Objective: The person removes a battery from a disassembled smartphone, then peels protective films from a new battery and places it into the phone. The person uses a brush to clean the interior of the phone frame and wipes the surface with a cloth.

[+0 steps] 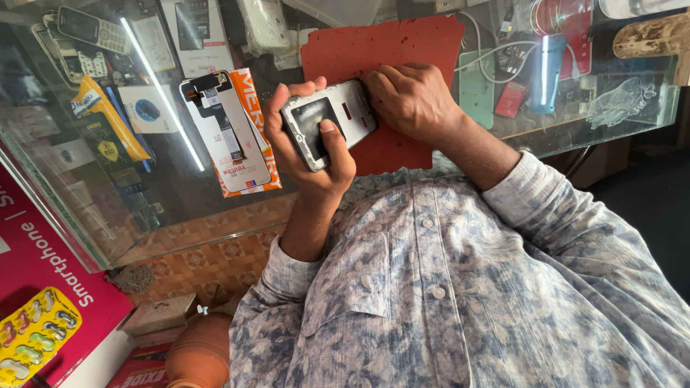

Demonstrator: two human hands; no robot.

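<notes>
My left hand (310,162) holds an opened phone (332,123) with its back off, thumb pressed on the dark battery area inside the pale grey frame. My right hand (413,100) is curled over the phone's far end, its fingertips on the top edge. I cannot tell whether it also pinches a small tool. Both hands hover over a red work mat (392,43) lying on the glass counter (180,208).
A replacement screen panel (224,133) lies on an orange-edged package left of the hands. Old keypad phones (90,29) and boxes sit under the glass. White cables (496,50), a wooden block (650,36), a clay pot (205,352) and a yellow blister pack (36,338) surround them.
</notes>
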